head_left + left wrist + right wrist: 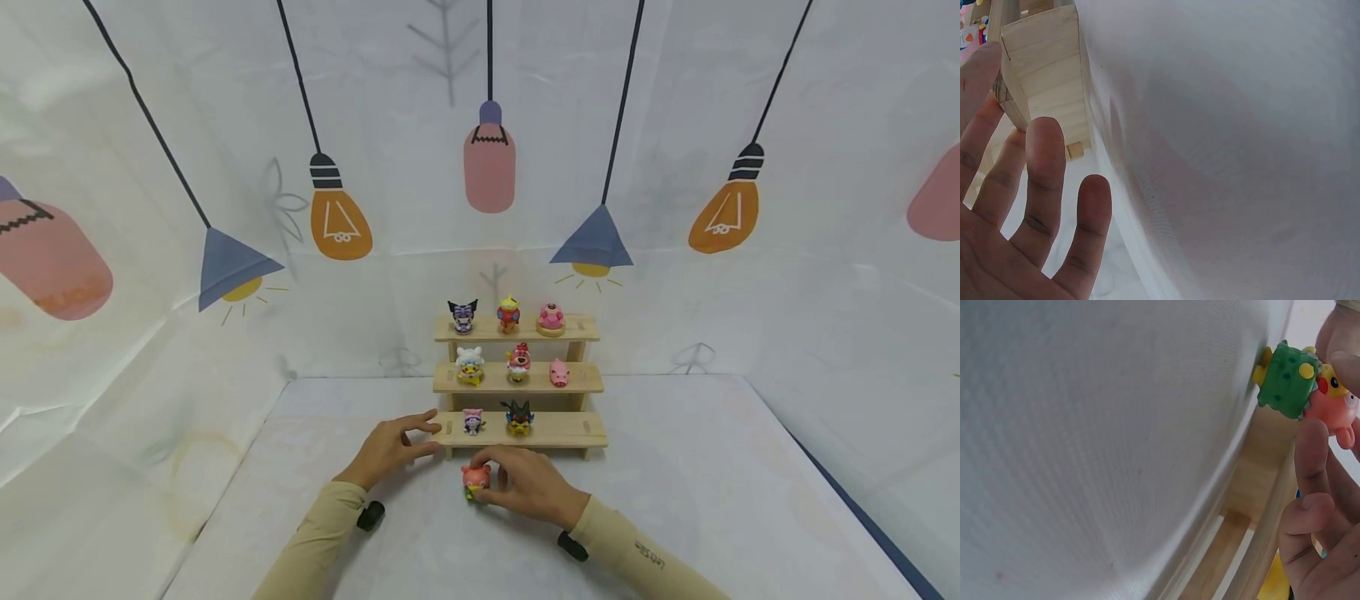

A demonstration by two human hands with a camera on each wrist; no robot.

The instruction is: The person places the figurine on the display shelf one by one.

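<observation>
Closest to the head camera are two beige sleeves, reaching out over a white bench [675, 500]. The right hand [528, 483] sits on the bench just in front of a little three-step wooden shelf [558, 429], fingers curled round a small pink figure [476, 477] with a green bit at the bottom, which sits on the cloth right at the foot of the lowest step. The left hand [390, 446] is at the shelf's left end, thumb and fingers loosely spread and touching the end of the bottom step, not gripping anything. The bottom step has a purple-and-pink figure [472, 421] and a black-and-yellow one [518, 417]. Middle step: a white-and-yellow one [469, 365], a red one [518, 362] and a pink pig [558, 372]. Top step has three more. Behind it all hangs a white backdrop [825, 125] printed with lamps and bulbs.

Left wrist view: the left hand [1022, 219] is up close, fingers straight and apart, with the pale wood of the shelf [1047, 69] just past the fingertips and white cloth filling the rest.

Right wrist view: the right hand [1322, 506] pinches the pink figure [1332, 406] at its fingertips; its green spotted base with yellow dots is against the white cloth, and the shelf's wooden edge [1260, 481] runs right beside it.
</observation>
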